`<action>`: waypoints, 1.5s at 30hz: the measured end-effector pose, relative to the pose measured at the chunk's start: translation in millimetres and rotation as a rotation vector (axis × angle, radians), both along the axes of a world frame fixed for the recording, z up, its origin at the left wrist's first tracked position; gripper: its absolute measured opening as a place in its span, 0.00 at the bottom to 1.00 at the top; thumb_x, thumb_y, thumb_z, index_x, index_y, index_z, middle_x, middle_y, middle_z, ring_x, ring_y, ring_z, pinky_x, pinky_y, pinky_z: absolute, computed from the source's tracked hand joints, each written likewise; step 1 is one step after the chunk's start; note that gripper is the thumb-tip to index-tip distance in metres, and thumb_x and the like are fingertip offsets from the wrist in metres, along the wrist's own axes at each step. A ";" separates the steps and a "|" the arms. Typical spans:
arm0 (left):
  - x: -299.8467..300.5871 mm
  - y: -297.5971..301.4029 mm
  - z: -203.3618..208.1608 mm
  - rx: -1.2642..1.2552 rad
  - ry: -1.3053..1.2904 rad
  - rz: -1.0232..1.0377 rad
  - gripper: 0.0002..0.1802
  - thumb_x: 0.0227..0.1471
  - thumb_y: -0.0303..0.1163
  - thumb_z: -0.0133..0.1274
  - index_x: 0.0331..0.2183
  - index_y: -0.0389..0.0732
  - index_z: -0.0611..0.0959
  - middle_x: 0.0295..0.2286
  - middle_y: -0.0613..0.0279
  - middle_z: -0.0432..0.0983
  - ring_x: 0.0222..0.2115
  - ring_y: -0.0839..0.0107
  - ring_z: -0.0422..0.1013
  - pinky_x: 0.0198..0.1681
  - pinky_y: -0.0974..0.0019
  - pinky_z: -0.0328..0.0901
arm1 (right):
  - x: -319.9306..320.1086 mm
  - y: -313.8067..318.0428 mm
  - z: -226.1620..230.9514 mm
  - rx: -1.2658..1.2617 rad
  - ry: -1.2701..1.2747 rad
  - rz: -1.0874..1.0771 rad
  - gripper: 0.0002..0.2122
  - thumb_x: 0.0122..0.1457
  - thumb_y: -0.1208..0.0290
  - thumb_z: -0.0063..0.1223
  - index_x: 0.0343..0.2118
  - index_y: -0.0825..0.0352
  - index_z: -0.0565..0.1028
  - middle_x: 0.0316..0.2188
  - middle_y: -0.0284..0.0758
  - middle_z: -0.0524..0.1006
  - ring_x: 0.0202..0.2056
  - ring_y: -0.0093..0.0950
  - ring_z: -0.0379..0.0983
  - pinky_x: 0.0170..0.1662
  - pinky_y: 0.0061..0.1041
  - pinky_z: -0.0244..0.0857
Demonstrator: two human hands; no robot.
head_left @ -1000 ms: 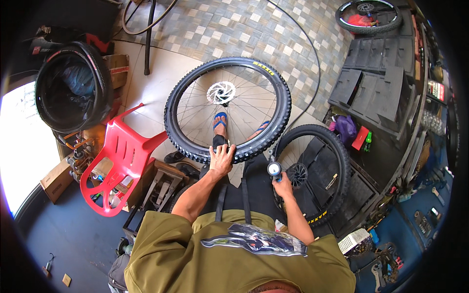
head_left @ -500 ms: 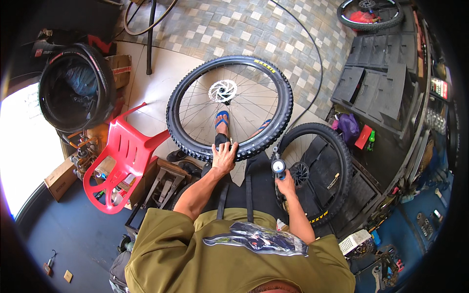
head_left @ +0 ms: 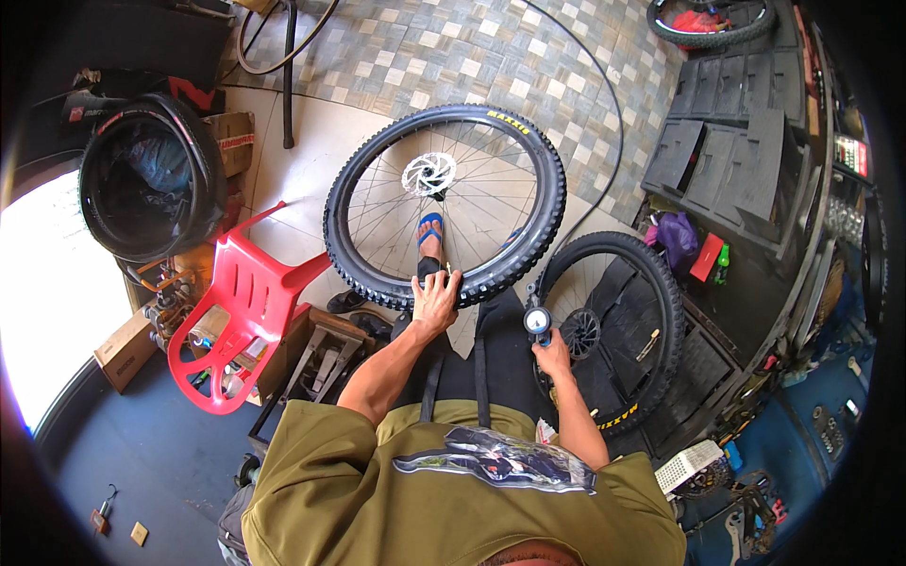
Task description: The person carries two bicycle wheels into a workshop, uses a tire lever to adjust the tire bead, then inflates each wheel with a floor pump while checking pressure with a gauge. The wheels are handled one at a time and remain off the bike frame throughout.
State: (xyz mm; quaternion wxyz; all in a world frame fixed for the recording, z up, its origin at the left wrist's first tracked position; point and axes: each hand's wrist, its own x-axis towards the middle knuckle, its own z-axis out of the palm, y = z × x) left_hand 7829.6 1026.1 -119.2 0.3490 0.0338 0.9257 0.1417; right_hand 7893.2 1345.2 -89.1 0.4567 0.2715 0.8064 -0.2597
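Observation:
A bicycle wheel (head_left: 555, 179) with a knobby black tyre and a silver brake disc (head_left: 429, 175) is tilted in front of my legs. My left hand (head_left: 436, 304) is closed over its near edge, fingers over the tyre and onto the rim by the valve. In my right hand (head_left: 553, 354) is a tyre inflator (head_left: 537, 323) with a round white-faced gauge, held just right of that wheel. Its grip is mostly covered by my fingers. A second knobby wheel (head_left: 672, 311) rests beside my right hand.
A red plastic chair (head_left: 247, 292) stands at the left, near stacked tyres (head_left: 94, 193). A black hose (head_left: 618, 123) curves over the tiled floor. Dark bins (head_left: 722, 174) line the right, with a white perforated basket (head_left: 687, 464) and tools nearer me. Another wheel (head_left: 713, 40) lies far right.
The view has shifted slightly. Both hands keep their holds on the wheel and the inflator, and less of my right foot shows behind the wheel.

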 end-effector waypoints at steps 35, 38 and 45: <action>-84.4 -137.6 -5.5 0.610 0.297 1.454 0.34 0.55 0.39 0.65 0.58 0.33 0.74 0.44 0.55 0.78 0.40 0.66 0.74 0.47 0.62 0.69 | 7.0 19.2 -4.8 -0.005 -0.004 -0.173 0.26 0.53 0.66 0.62 0.56 0.69 0.72 0.46 0.55 0.82 0.51 0.54 0.78 0.54 0.47 0.71; -49.4 -129.8 -23.0 0.504 0.179 1.758 0.36 0.54 0.48 0.68 0.56 0.36 0.76 0.43 0.53 0.80 0.38 0.62 0.78 0.43 0.56 0.73 | 3.8 25.1 -6.7 0.029 0.017 -0.140 0.26 0.53 0.66 0.62 0.55 0.68 0.72 0.48 0.55 0.81 0.52 0.55 0.77 0.55 0.48 0.70; 5.3 -105.2 -63.7 0.651 -0.068 2.199 0.42 0.57 0.66 0.60 0.55 0.38 0.79 0.49 0.59 0.80 0.45 0.60 0.78 0.53 0.51 0.72 | -34.9 33.2 -14.5 -0.001 0.184 -0.191 0.24 0.54 0.66 0.60 0.53 0.69 0.72 0.46 0.56 0.80 0.51 0.57 0.76 0.54 0.48 0.69</action>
